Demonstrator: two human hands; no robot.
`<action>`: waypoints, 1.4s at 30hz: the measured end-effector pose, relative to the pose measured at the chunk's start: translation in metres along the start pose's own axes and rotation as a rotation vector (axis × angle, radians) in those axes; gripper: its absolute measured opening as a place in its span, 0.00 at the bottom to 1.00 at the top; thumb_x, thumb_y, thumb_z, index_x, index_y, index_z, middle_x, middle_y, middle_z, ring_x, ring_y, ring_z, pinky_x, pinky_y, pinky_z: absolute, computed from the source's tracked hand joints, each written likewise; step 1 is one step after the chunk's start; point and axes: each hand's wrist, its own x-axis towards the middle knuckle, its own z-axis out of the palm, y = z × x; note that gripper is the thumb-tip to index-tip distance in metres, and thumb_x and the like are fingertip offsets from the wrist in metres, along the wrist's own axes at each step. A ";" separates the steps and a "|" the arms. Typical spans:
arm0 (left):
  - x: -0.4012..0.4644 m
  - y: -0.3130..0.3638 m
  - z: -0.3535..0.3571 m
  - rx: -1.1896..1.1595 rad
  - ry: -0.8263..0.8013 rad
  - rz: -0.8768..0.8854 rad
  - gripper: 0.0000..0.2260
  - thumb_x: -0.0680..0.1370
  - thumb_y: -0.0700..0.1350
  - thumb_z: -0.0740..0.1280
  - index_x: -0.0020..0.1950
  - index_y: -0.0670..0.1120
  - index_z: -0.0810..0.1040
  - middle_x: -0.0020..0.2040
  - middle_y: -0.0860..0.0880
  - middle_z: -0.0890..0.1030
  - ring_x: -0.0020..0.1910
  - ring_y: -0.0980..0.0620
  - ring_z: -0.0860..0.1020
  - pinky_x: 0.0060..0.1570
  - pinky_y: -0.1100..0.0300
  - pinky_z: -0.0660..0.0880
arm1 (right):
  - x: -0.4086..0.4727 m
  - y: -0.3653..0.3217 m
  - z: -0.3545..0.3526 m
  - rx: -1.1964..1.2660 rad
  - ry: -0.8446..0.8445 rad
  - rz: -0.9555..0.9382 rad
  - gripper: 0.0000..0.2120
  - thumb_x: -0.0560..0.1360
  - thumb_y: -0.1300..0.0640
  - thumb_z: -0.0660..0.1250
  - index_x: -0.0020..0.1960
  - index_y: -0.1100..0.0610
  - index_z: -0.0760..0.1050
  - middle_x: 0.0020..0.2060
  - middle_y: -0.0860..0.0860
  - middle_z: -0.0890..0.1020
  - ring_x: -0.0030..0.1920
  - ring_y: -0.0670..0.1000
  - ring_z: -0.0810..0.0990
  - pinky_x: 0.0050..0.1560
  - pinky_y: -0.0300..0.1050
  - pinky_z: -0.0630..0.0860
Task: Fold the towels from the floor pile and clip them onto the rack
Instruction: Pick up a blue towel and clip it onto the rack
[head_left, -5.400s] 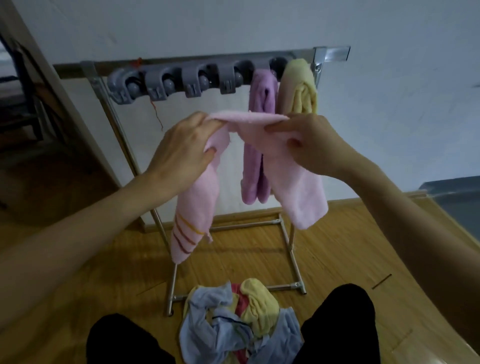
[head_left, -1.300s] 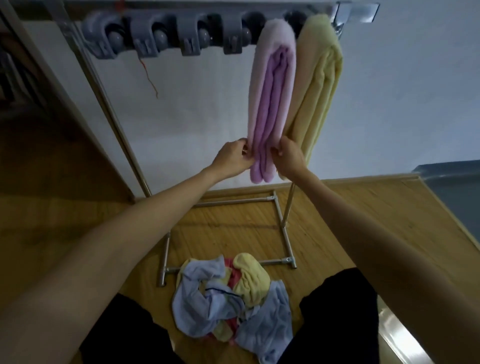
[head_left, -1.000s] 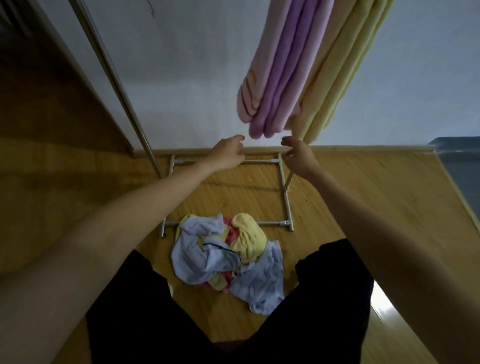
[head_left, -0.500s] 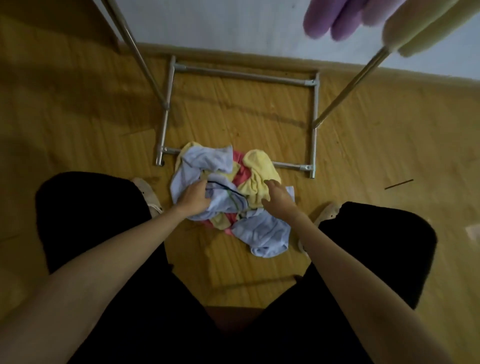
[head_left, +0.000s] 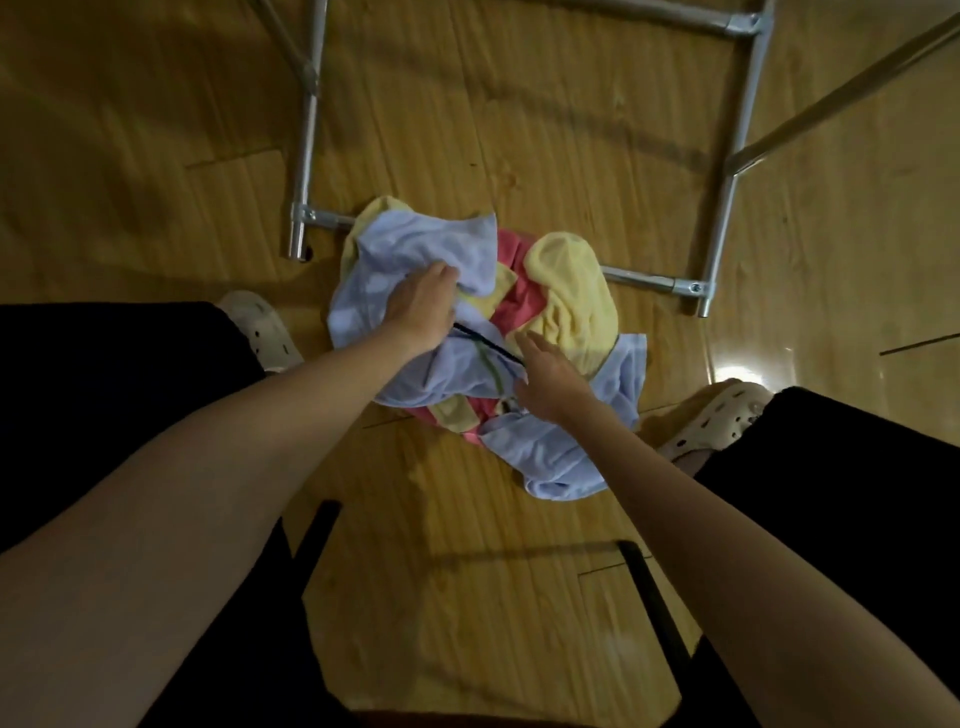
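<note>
Terry pile: your towels (head_left: 550, 291) lie crumpled in soft blue, yellow and pink folds on the wooden floor (head_left: 467, 545), against the rack base (head_left: 719, 244).
Left hand (head_left: 423, 306): your fingers curl into the blue towel (head_left: 410, 249).
Right hand (head_left: 548, 379): flat and relaxed, resting on the pile.
Around you: beige clogs (head_left: 262, 327) either side; metal tubing crosses beneath the pile.

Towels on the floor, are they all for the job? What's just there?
For the job:
pile of towels
blue towel, gripped by the left hand
right hand, resting on the pile
rack base

Just there:
sandals
wooden floor
</note>
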 end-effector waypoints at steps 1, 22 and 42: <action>0.013 -0.001 -0.002 -0.015 0.018 -0.002 0.15 0.77 0.41 0.65 0.62 0.39 0.71 0.61 0.40 0.74 0.59 0.39 0.73 0.51 0.45 0.72 | 0.007 -0.002 -0.001 0.008 0.014 0.000 0.30 0.76 0.60 0.63 0.75 0.63 0.57 0.72 0.61 0.64 0.69 0.62 0.67 0.64 0.54 0.69; -0.039 0.009 -0.033 -0.892 0.361 -0.117 0.08 0.79 0.40 0.60 0.44 0.39 0.75 0.36 0.43 0.76 0.36 0.51 0.73 0.38 0.56 0.68 | 0.017 -0.047 -0.064 0.306 0.344 -0.195 0.32 0.71 0.72 0.61 0.73 0.55 0.65 0.63 0.61 0.73 0.43 0.57 0.78 0.46 0.51 0.77; -0.225 0.119 -0.225 -1.404 0.445 0.060 0.12 0.79 0.33 0.58 0.45 0.47 0.76 0.40 0.51 0.78 0.42 0.57 0.76 0.44 0.64 0.72 | -0.222 -0.106 -0.133 0.450 0.413 -0.410 0.19 0.72 0.62 0.68 0.63 0.58 0.76 0.52 0.49 0.82 0.51 0.51 0.81 0.53 0.52 0.77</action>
